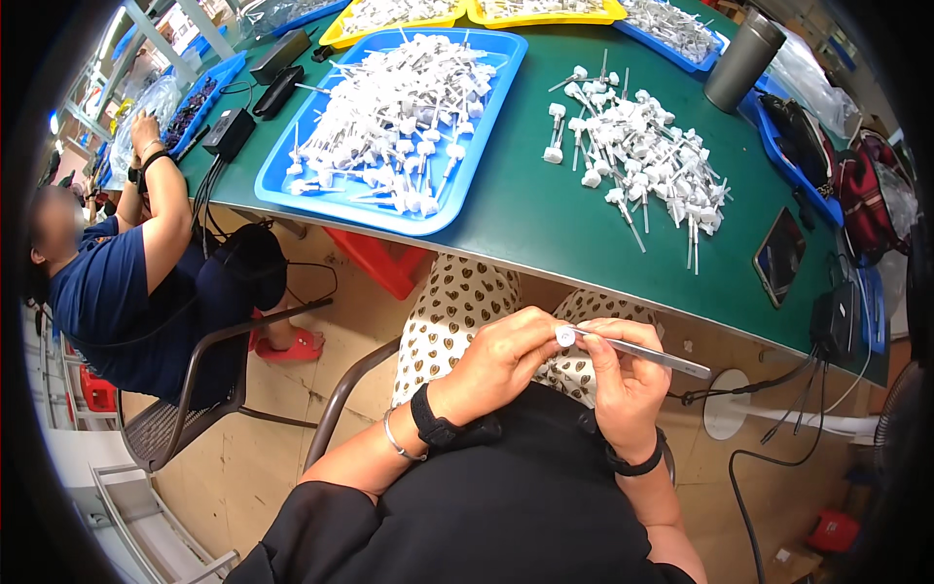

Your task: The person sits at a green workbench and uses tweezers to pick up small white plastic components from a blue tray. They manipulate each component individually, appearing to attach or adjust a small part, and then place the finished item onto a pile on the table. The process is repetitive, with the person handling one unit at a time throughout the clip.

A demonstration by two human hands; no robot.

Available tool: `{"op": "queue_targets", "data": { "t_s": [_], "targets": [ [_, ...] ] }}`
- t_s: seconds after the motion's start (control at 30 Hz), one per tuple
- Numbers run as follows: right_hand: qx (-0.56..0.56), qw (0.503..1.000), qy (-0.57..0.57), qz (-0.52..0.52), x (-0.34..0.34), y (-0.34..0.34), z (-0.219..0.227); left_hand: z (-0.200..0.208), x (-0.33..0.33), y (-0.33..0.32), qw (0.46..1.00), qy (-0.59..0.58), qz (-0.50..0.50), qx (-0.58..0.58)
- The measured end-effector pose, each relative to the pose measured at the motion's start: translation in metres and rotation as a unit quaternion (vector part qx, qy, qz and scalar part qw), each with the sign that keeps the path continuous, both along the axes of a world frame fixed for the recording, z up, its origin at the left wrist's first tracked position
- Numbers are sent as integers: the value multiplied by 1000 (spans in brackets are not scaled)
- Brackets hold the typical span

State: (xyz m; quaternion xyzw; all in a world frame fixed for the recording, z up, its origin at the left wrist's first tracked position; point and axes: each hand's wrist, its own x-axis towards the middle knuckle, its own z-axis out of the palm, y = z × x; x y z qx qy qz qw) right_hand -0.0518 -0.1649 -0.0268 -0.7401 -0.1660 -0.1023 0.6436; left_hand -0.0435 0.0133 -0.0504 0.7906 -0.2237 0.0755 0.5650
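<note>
Over my lap, my left hand (pixel 498 362) pinches a small round white plastic part (pixel 565 337) at its fingertips. My right hand (pixel 626 382) is closed on a pair of metal tweezers (pixel 671 360), whose tip end meets the white part. The tweezers' blunt end points out to the right. Beyond my hands, a loose pile of white plastic parts with thin metal stems (pixel 647 156) lies on the green table (pixel 525 219). More of the same fill a blue tray (pixel 428 224) at the left.
A phone (pixel 779 255) lies near the table's right edge, with a grey metal flask (pixel 744 60) behind it. Yellow trays (pixel 545 17) of parts stand at the back. At the left, another person (pixel 126 263) sits working. Cables (pixel 769 462) hang at the right.
</note>
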Motion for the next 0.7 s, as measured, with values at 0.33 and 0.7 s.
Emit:
{"op": "queue_targets", "data": {
  "t_s": [0.33,0.7],
  "targets": [
    [6,1000,14,-6,-1,1,1,1,0,0,1000,-14,0,1],
    [28,999,26,-4,-1,2,4,-1,-3,0,1000,4,7,1]
  ]
}}
